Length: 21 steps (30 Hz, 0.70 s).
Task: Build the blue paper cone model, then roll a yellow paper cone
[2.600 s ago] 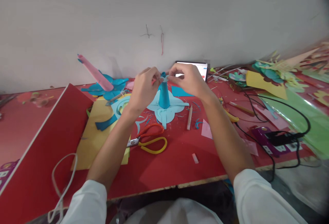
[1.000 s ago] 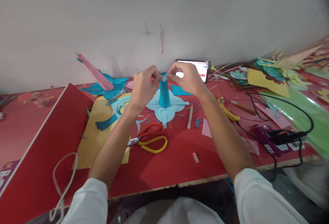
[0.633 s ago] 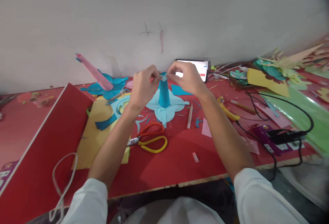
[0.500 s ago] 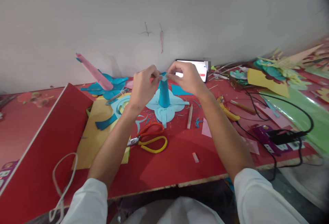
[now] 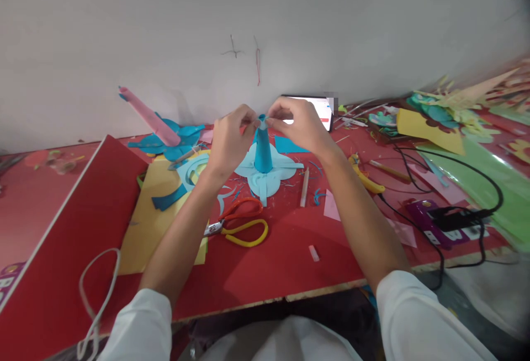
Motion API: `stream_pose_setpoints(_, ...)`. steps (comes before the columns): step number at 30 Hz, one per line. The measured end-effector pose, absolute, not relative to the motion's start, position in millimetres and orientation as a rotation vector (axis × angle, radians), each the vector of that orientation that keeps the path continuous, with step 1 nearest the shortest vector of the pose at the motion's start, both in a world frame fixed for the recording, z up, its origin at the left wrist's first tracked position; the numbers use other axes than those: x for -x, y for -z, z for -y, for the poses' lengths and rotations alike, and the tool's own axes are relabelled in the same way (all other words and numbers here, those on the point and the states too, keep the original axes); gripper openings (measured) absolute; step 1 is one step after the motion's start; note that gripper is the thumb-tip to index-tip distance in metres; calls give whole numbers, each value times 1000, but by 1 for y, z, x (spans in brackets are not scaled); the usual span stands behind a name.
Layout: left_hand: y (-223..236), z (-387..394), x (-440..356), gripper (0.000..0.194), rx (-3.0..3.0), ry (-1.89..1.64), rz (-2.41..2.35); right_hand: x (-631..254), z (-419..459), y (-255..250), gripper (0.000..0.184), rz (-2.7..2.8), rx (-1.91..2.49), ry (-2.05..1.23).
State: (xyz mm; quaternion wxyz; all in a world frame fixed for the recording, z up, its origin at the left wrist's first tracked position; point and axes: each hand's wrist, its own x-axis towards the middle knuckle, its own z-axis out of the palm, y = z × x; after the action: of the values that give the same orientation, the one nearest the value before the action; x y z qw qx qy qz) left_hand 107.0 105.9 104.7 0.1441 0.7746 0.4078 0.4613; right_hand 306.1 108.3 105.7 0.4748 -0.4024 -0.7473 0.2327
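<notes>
A blue paper cone (image 5: pixel 263 154) stands upright on a light blue, petal-shaped paper base (image 5: pixel 286 166) in the middle of the table. Around the cone's narrow top sits a small light blue paper strip (image 5: pixel 263 124). My left hand (image 5: pixel 232 139) pinches the strip's left side, thumb against fingers. On the other side my right hand (image 5: pixel 301 121) pinches its right end in the same way. The fingertips partly hide the strip's ends. Scissors (image 5: pixel 245 232) with one red and one yellow handle lie below the cone.
A pink paper tube on blue petals (image 5: pixel 154 122) leans at the left near a red upright board (image 5: pixel 78 223). A phone (image 5: pixel 321 110) rests against the wall. To the right are a yellow-handled tool (image 5: pixel 367 178), black cables and a purple power strip (image 5: pixel 428 214). Paper scraps lie about.
The fingers have shifted slightly at the cone's top, and its open rim now shows above the strip. The whole view has moved a little; the cone stays standing.
</notes>
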Motion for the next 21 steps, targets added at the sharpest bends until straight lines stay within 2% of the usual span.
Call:
stream_pose_setpoints(11, -106, -104, -108, 8, -2192, -1341, -1171, -305, -109, -104, 22, 1837, 982, -536)
stream_pose_setpoints(21, -103, -108, -107, 10, -2180, -1368, -1147, -306, -111, -103, 24, 1838, 977, -542)
